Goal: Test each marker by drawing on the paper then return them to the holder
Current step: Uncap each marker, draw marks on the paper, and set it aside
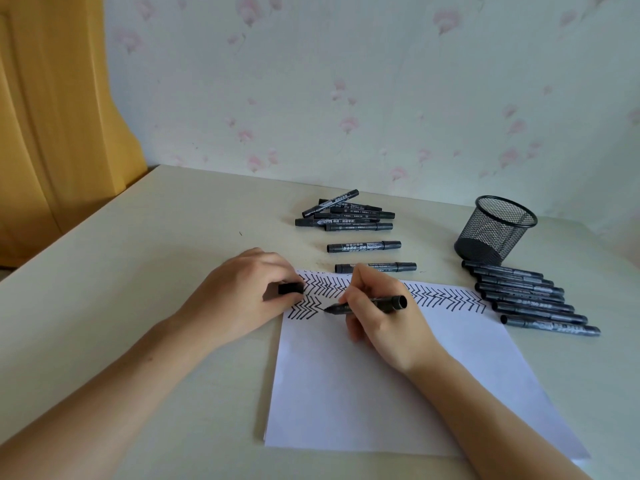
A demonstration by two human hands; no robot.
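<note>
The big white sheet of paper [398,382] lies flat on the table. The right hand [377,317] grips a black marker pen [367,304], tip down, to draw zigzags. The left hand [242,296] pinches its small black cap [291,288], holding the paper steady.

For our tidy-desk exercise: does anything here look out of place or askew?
Yes. The black wire-mesh holder looks empty and tilted, leaning against the row of black markers lying beside the white paper rather than standing in it.
</note>
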